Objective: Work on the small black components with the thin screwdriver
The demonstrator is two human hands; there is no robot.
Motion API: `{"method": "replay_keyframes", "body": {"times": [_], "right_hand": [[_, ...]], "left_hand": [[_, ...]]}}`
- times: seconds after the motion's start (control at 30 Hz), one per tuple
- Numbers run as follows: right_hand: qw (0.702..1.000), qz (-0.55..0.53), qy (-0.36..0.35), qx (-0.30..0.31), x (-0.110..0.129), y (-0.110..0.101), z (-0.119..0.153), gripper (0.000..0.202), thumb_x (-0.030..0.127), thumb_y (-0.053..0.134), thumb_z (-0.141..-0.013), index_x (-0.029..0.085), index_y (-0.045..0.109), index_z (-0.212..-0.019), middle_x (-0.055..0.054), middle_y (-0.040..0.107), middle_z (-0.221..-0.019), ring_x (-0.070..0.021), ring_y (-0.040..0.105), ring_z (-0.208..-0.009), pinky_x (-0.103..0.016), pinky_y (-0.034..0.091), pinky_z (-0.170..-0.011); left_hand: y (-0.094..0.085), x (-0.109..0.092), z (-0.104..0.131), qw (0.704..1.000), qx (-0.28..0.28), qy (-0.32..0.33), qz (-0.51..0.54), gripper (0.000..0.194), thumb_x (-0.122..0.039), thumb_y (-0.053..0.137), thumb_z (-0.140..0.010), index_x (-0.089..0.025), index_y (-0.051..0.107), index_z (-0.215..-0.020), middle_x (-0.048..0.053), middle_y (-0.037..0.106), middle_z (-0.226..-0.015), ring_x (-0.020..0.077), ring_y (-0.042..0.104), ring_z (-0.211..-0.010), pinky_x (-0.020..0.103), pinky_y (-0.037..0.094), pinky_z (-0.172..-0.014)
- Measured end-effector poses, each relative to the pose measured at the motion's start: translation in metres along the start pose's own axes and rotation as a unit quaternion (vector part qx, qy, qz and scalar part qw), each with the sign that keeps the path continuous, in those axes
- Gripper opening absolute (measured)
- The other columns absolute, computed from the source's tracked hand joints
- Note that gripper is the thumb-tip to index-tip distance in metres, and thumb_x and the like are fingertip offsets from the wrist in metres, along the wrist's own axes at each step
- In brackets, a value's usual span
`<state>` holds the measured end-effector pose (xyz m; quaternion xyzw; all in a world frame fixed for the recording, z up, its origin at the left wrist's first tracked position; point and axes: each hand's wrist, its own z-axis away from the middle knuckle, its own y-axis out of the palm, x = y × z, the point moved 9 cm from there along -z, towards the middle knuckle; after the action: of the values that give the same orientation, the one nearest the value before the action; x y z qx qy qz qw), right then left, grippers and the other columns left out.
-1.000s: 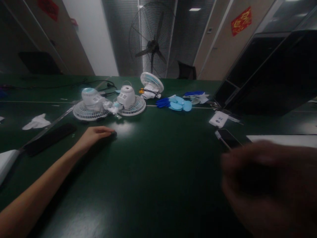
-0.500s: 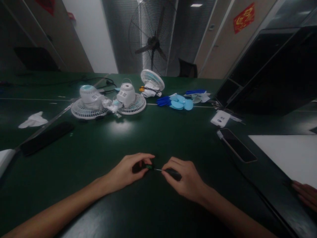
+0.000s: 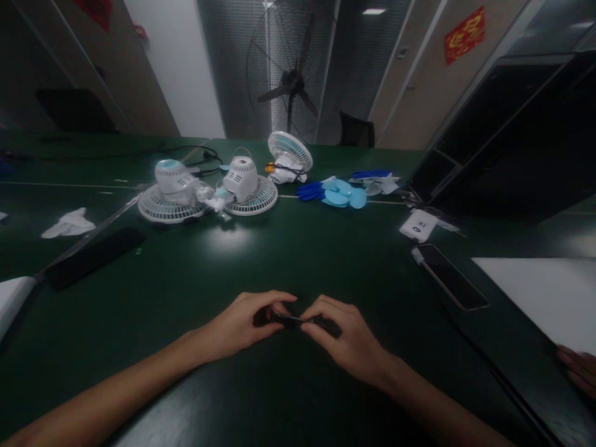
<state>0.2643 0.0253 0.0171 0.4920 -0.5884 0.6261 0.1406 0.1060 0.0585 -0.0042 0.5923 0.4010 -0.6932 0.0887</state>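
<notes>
Above the dark green table [image 3: 223,267], my right hand [image 3: 347,329] is closed round the black handle of a screwdriver [image 3: 329,325]. Its thin metal shaft points left, towards my left hand [image 3: 242,326]. The thumb and fingers of my left hand are curled round a small dark object [image 3: 275,316], mostly hidden between them. The shaft's tip meets or nearly meets this object; the exact contact is too small to tell.
White fan parts [image 3: 171,192] and an upright small fan head [image 3: 289,155] lie at the back, beside light blue blades [image 3: 343,193]. On the right are a phone [image 3: 451,277], a cable, a monitor [image 3: 512,143] and another person's hand [image 3: 577,366].
The view has shifted slightly, so the scene sits a little further right. My hands are slightly closer together, and the green face of the small object no longer shows.
</notes>
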Motion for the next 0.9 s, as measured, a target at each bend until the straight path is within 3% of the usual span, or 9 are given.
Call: {"method": "replay_keyframes", "body": {"times": [0.3, 0.43, 0.5, 0.6, 0.8, 0.9], "right_hand": [[0.998, 0.001, 0.024, -0.054, -0.003, -0.007, 0.000, 0.007, 0.024, 0.066, -0.101, 0.022, 0.073, -0.102, -0.002, 0.069, -0.093, -0.0176, 0.066, -0.081, -0.031, 0.047, -0.071], [0.997, 0.007, 0.036, -0.069, -0.005, -0.016, 0.003, 0.009, 0.026, 0.065, -0.101, 0.022, 0.073, -0.100, -0.002, 0.068, -0.091, -0.0184, 0.065, -0.080, -0.031, 0.048, -0.071], [0.996, 0.002, 0.045, -0.071, -0.005, -0.019, 0.003, 0.010, 0.027, 0.064, -0.101, 0.022, 0.073, -0.100, -0.002, 0.069, -0.090, -0.0185, 0.065, -0.079, -0.031, 0.048, -0.070], [0.996, -0.010, 0.059, -0.071, -0.008, -0.022, 0.003, 0.011, 0.028, 0.063, -0.101, 0.022, 0.073, -0.099, -0.002, 0.069, -0.091, -0.0188, 0.065, -0.081, -0.031, 0.050, -0.070], [0.995, -0.022, 0.057, -0.073, -0.008, -0.023, 0.004, 0.012, 0.028, 0.063, -0.101, 0.021, 0.072, -0.098, -0.003, 0.069, -0.091, -0.0186, 0.066, -0.080, -0.031, 0.050, -0.070], [0.996, -0.020, 0.052, -0.075, -0.007, -0.023, 0.004, 0.012, 0.028, 0.063, -0.102, 0.021, 0.072, -0.097, -0.002, 0.069, -0.091, -0.0186, 0.067, -0.081, -0.031, 0.050, -0.070]], "left_hand": [[-0.008, -0.010, 0.002, 0.995, -0.031, 0.029, -0.085, 0.063, -0.020, 0.075, -0.092, -0.032, 0.052, -0.149, 0.006, 0.067, -0.124, 0.0218, 0.065, -0.110, 0.037, 0.054, -0.097], [-0.007, -0.014, 0.003, 0.990, 0.011, 0.059, -0.125, 0.030, -0.025, 0.064, -0.102, -0.030, 0.067, -0.131, 0.006, 0.066, -0.123, 0.0217, 0.062, -0.117, 0.037, 0.053, -0.102], [-0.018, -0.006, 0.004, 0.988, 0.011, 0.059, -0.143, 0.026, -0.028, 0.055, -0.107, -0.029, 0.069, -0.129, 0.007, 0.065, -0.125, 0.0212, 0.062, -0.119, 0.036, 0.052, -0.104], [-0.060, 0.020, 0.008, 0.983, -0.032, 0.036, -0.180, 0.030, -0.033, 0.051, -0.109, -0.030, 0.068, -0.134, 0.008, 0.065, -0.128, 0.0228, 0.064, -0.119, 0.037, 0.053, -0.104], [-0.186, 0.087, 0.043, 0.933, -0.186, -0.072, -0.298, 0.044, -0.052, 0.048, -0.106, -0.025, 0.069, -0.132, 0.011, 0.068, -0.129, 0.0295, 0.066, -0.114, 0.041, 0.054, -0.099], [-0.225, 0.105, 0.063, 0.909, -0.227, -0.107, -0.334, 0.053, -0.060, 0.047, -0.103, -0.021, 0.070, -0.132, 0.012, 0.068, -0.132, 0.0309, 0.066, -0.116, 0.042, 0.052, -0.102]]}}
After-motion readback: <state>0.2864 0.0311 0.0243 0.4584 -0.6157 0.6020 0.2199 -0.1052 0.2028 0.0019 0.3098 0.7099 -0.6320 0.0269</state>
